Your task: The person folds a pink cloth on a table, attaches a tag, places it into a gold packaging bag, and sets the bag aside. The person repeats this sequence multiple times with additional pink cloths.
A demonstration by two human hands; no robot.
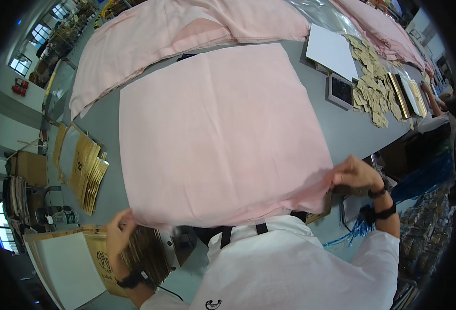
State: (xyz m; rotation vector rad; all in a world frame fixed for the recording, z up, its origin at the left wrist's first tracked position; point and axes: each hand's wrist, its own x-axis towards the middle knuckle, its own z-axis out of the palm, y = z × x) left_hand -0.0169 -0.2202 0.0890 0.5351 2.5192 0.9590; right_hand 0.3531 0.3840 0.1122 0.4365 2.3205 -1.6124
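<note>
A pale pink cloth [212, 129], roughly square with faint fold creases, lies across the grey table in front of me. Its near edge hangs past the table edge, close to my body. My right hand [356, 174] pinches the near right corner, where the fabric bunches and droops. At the near left corner, the fingers of my left hand [118, 235] are closed on the cloth's edge, slightly blurred. Both wrists carry dark bands.
More pink fabric [150, 41] is heaped along the far side. At left lie gold packaging bags [86, 168] and a bottle [62, 217]. At right are a white board [331, 51], a dark ink pad [340, 92] and scattered tan tags [375, 93]. Another person's hand [432, 98] shows far right.
</note>
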